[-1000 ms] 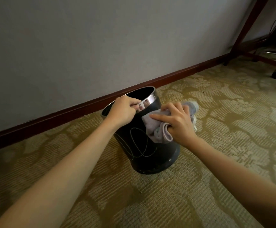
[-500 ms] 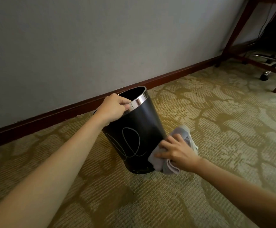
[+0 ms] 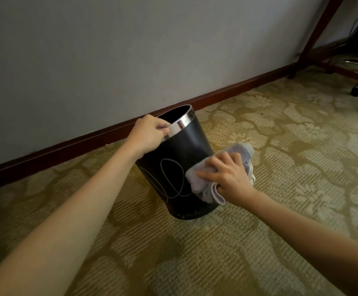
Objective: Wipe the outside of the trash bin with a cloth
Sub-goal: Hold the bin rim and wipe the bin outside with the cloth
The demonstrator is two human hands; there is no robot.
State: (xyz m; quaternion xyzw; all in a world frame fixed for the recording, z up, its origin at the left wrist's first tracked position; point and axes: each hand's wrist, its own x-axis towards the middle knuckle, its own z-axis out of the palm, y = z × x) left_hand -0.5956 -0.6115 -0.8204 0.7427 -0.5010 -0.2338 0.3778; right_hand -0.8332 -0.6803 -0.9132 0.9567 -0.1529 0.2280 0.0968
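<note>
Wiping in hand: our right hand (image 3: 229,178) presses a bunched cloth (image 3: 203,184), fingers curled over it, against the lower right side of the trash bin (image 3: 180,150). Our left hand (image 3: 148,133) grips the steel rim (image 3: 181,123), fingers hooked inside, tilting the bin on the carpet (image 3: 195,253). We judge the next move needs a turn of the bin to reach the far side. Baseboard (image 3: 67,146) lies near behind it; floor right and front is open.
</note>
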